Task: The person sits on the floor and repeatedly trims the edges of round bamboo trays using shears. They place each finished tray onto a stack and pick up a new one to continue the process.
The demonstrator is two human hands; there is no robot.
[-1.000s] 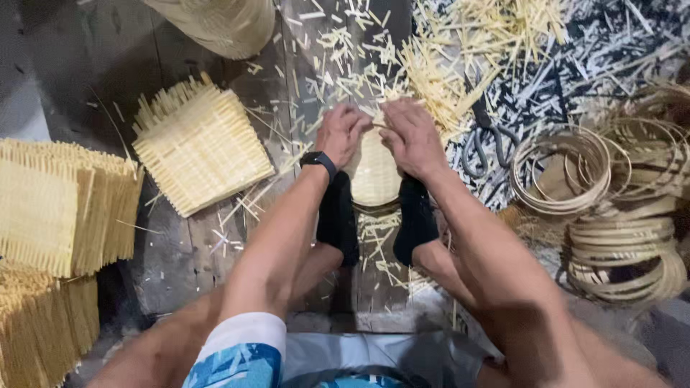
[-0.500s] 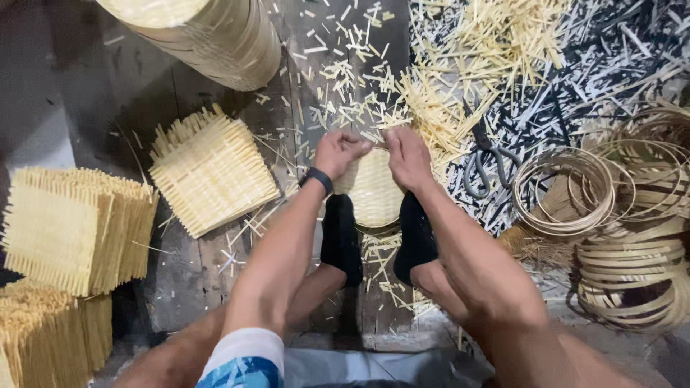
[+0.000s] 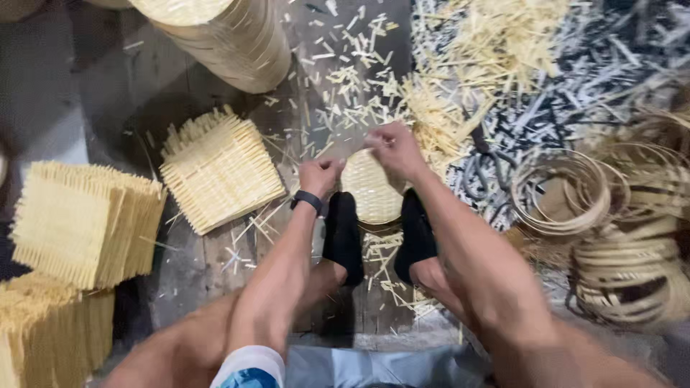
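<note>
Dark wooden floorboards (image 3: 215, 266) carry a litter of pale cane offcuts (image 3: 359, 93), thickest toward the top right. Head view, looking straight down at a seated person. Round woven disc (image 3: 370, 190) lies flat on the floor between the two black-socked feet (image 3: 343, 233), its far edge reaching up to the hands. Left hand (image 3: 320, 176), with a dark wristband (image 3: 307, 200) at the wrist, sits at the disc's left rim with fingers curled closed on it. Right hand (image 3: 394, 147) is at the upper right rim, slightly farther from the body and a little higher, fingers pinched shut on what looks like the edge or a thin strand; which one cannot be told. Both hands touch the disc, so it lies directly under and just nearer the body than the grips; being round, it shows no long axis. Left of the legs: one square woven mat (image 3: 219, 172) lying tilted, and taller stacks of similar mats (image 3: 83, 219) at the frame edge. Right: a heap of coiled cane rings (image 3: 625, 237), blurred. Top: a large woven drum-shaped stack (image 3: 223, 39), cut off by the frame. Fingertips and the disc's lower edge are hidden by hands and feet.
</note>
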